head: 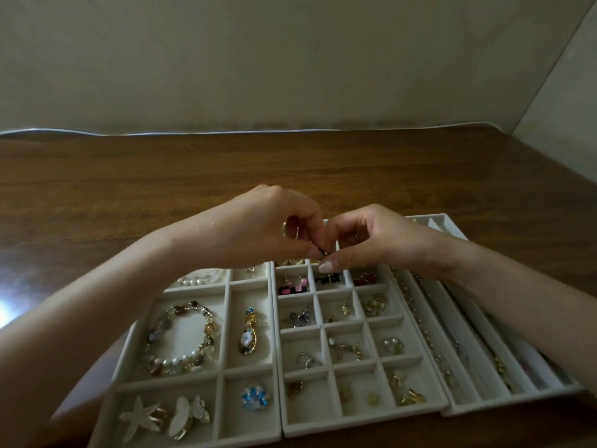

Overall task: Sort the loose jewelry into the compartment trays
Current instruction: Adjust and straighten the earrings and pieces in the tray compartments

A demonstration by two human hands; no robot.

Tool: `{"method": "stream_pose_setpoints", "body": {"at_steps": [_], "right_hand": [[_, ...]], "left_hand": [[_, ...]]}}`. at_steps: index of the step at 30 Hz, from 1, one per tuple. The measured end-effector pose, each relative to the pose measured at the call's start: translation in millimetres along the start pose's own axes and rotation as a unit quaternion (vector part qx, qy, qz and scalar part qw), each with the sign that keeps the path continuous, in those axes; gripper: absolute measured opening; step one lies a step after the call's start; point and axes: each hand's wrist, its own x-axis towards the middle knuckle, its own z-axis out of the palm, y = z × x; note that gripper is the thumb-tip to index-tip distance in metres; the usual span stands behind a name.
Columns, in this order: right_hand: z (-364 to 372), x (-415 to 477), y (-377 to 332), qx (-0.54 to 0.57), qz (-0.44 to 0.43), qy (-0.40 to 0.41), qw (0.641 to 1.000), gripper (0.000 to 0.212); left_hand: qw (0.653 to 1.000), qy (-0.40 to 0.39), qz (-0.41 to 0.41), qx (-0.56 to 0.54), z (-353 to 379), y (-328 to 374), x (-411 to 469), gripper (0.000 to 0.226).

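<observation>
Whereas the near compartments of the left tray [168,380] and middle tray [355,423] hold pieces, farther back the left hand [268,227] and right hand [371,240] each pinch one small dark piece [321,253] in a narrow grip above that tray's far rows. Judged mid-placement; next calls for a clean drop into one compartment.

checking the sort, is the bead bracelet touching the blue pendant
Apart: head view shows bead bracelet and blue pendant in neighbouring compartments, a divider between.
</observation>
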Motion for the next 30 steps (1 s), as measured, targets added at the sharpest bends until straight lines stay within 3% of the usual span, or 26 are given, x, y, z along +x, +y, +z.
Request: {"method": "stream_pose_setpoints", "body": {"at_steps": [6,13,17,24,30], "right_hand": [[0.3,0.8,-1.3,-0.003,-0.030,0.009,1.000,0.022],[-5.3,-2.9,5.2,-0.094,-0.015,0.013,0.995,0.004],[-0.8,-1.9,10.4,-0.178,-0.020,0.046,0.983,0.006],[2.7,-1.9,6.5,-0.232,0.003,0.020,0.973,0.018],[6.9,-1.3,-0.6,-0.296,0.012,0.009,0.955,0.004]], "left_hand": [[1.000,0.000,-0.005,0.003,1.1,-2.7,0.6,0.008],[0.997,0.009,-0.067,-0.028,20.4,-4.8,6.1,0.005],[0.995,0.007,-0.088,-0.041,32.5,-9.5,8.9,0.006],[0.995,0.006,-0.096,-0.012,44.3,-6.7,7.5,0.005],[0.995,-0.011,-0.102,-0.001,45.8,-7.0,8.1,0.008]]}}
